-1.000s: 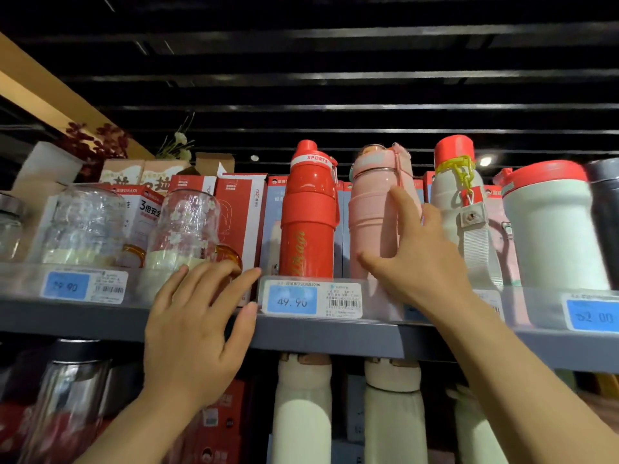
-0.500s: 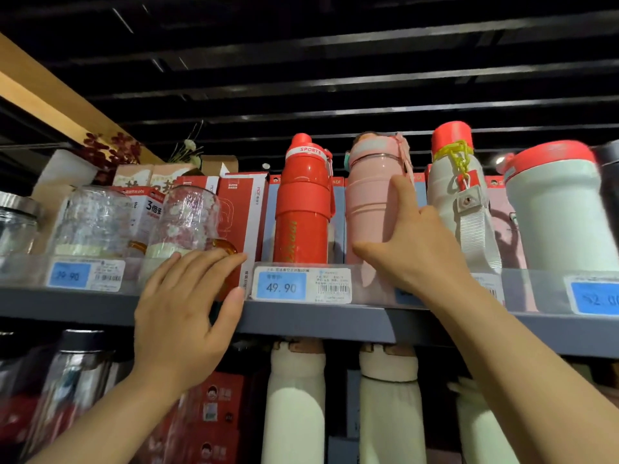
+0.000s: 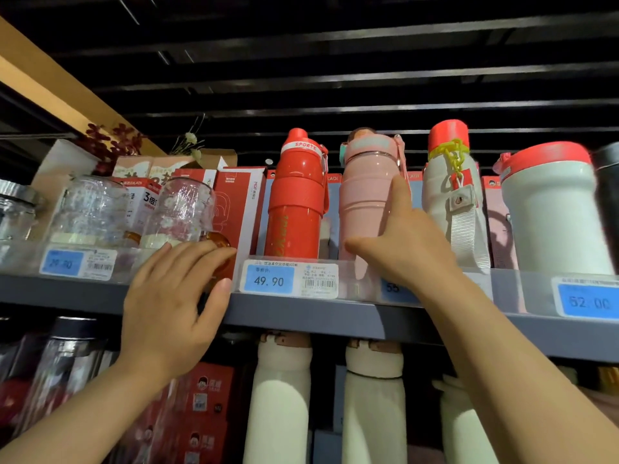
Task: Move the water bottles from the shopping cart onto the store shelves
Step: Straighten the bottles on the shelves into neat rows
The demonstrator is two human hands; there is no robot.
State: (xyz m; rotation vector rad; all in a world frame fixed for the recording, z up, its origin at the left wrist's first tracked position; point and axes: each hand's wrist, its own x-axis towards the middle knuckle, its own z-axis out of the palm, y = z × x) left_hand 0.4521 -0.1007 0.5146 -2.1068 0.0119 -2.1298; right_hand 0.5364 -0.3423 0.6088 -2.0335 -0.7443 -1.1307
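- Right hand (image 3: 407, 252) grips the pink bottle (image 3: 365, 202) standing upright on the shelf (image 3: 301, 309); left hand (image 3: 167, 309) rests spread on its edge, holding nothing.
- Pink, ribbed, strapped bottle.
- Just left of the grip, a red bottle (image 3: 296, 195) reads "SPORTS"; the tag (image 3: 289, 278) below reads "49.90".

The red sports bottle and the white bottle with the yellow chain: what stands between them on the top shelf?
In the head view, the pink bottle stands between the red sports bottle and the white bottle with the yellow chain; the right hand holds it.
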